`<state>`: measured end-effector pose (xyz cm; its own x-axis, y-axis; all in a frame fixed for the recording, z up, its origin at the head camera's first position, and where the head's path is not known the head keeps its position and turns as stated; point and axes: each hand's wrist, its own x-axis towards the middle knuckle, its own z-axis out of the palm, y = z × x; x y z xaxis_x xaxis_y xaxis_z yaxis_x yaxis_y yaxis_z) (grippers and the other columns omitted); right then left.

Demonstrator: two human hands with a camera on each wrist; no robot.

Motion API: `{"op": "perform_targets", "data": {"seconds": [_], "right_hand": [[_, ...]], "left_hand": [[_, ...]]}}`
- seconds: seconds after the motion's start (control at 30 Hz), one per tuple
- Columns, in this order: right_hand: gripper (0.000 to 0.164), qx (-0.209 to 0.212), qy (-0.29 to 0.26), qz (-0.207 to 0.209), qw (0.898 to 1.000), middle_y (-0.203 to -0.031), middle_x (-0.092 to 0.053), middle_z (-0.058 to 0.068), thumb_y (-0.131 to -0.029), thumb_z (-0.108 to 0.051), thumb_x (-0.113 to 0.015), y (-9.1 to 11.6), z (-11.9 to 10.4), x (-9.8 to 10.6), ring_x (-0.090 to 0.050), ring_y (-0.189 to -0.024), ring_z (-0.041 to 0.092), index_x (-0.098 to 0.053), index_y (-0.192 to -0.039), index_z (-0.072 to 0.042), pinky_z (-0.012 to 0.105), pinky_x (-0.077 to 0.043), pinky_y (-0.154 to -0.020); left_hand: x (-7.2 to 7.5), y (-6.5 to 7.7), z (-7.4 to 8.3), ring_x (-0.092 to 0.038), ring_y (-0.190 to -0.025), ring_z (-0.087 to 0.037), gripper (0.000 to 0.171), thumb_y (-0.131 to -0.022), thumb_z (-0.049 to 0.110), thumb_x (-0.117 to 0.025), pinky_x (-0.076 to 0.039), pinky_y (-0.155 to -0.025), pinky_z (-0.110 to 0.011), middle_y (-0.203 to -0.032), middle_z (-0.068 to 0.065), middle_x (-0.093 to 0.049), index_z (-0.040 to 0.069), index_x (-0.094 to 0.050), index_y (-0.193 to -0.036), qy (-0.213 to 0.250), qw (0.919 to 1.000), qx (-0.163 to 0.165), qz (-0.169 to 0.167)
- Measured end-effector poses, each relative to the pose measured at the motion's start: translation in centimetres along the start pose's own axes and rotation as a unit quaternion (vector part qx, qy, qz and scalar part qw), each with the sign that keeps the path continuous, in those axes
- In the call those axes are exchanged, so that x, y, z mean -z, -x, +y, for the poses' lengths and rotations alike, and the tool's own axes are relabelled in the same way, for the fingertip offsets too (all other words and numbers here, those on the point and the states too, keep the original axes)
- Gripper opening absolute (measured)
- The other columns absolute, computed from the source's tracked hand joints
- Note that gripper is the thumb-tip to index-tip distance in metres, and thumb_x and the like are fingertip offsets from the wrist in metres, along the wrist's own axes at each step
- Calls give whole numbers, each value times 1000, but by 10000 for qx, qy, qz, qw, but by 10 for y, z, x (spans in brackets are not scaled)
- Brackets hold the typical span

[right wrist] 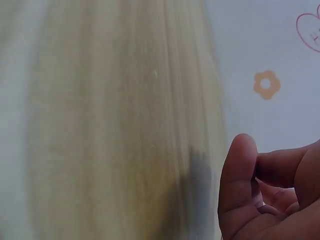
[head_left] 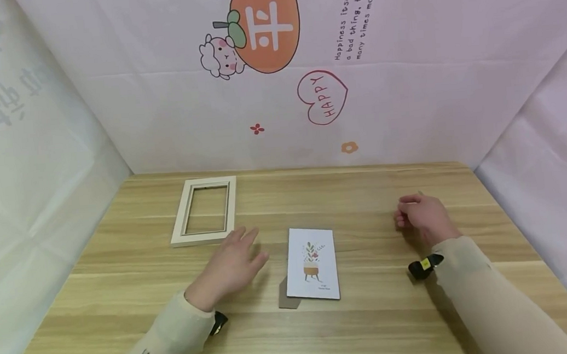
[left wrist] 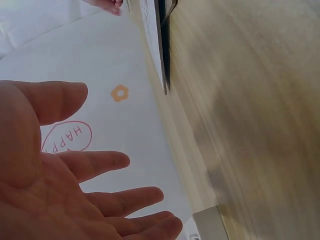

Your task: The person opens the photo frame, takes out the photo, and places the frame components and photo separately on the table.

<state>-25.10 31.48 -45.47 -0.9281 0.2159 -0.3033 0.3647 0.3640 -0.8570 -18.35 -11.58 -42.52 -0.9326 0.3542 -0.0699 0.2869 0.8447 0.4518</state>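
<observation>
My left hand is held with its fingers spread, between an empty cream picture frame and a white picture card. Its fingertips overlap the frame's near right corner in the head view. The card shows a plant in an orange pot; a dark backing lies behind it, and a brown flap sticks out at its lower left. At the right, my right hand hovers over the table. Its fingers are loosely curled, thumb and forefinger meeting, with nothing seen between them in the right wrist view.
The wooden table runs back to a pale printed cloth. More cloth hangs at the left and right sides. A black strap device sits on the right wrist, and another on the left.
</observation>
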Motion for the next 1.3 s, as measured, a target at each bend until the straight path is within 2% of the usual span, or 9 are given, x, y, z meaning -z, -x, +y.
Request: {"op": "perform_targets", "data": {"seconds": [0.4, 0.9, 1.1, 1.2, 1.3], "right_hand": [[45, -430, -554, 197, 9973, -114, -59, 19, -106, -12, -44, -16, -7, -4, -64, -81, 18, -39, -149, 0, 31, -59, -74], [48, -664, -796, 127, 9945, -125, -53, 23, -106, -5, -41, -19, -8, -7, -65, -87, 16, -27, -150, 7, 29, -59, -81], [49, -610, -707, 90, 9956, -125, -52, 23, -106, -7, -39, -13, -9, -8, -65, -89, 17, -24, -151, 6, 30, -58, -83], [52, -424, -587, -11, 9974, -125, -54, 24, -106, -11, -40, -7, -9, -11, -67, -89, 18, -23, -152, 7, 31, -58, -83], [53, -135, -231, -218, 9994, -124, -57, 25, -105, -14, -44, 5, -9, -18, -68, -90, 19, -28, -150, 9, 31, -59, -81]], "left_hand": [[-5, 0, -4, -27, -141, -46, 65, -101, 38, -58, -21, -116, -58, -152, -28, -34, 0, -39, -150, 162, 9999, 13, 11], [-7, 1, -3, -27, -141, -45, 64, -100, 37, -59, -22, -115, -60, -153, -29, -32, 1, -40, -150, 244, 9996, 113, 32], [-8, 3, -1, -28, -142, -42, 68, -100, 37, -58, -24, -116, -57, -155, -25, -30, -2, -36, -151, 504, 9986, 165, -77], [-9, 4, 1, -30, -142, -39, 68, -101, 36, -58, -24, -117, -53, -155, -22, -34, -5, -34, -151, 763, 9968, 149, -187], [-10, 5, 4, -37, -139, -38, 64, -103, 36, -53, -28, -116, -51, -150, -21, -42, -5, -36, -149, 1096, 9935, 54, -313]]}}
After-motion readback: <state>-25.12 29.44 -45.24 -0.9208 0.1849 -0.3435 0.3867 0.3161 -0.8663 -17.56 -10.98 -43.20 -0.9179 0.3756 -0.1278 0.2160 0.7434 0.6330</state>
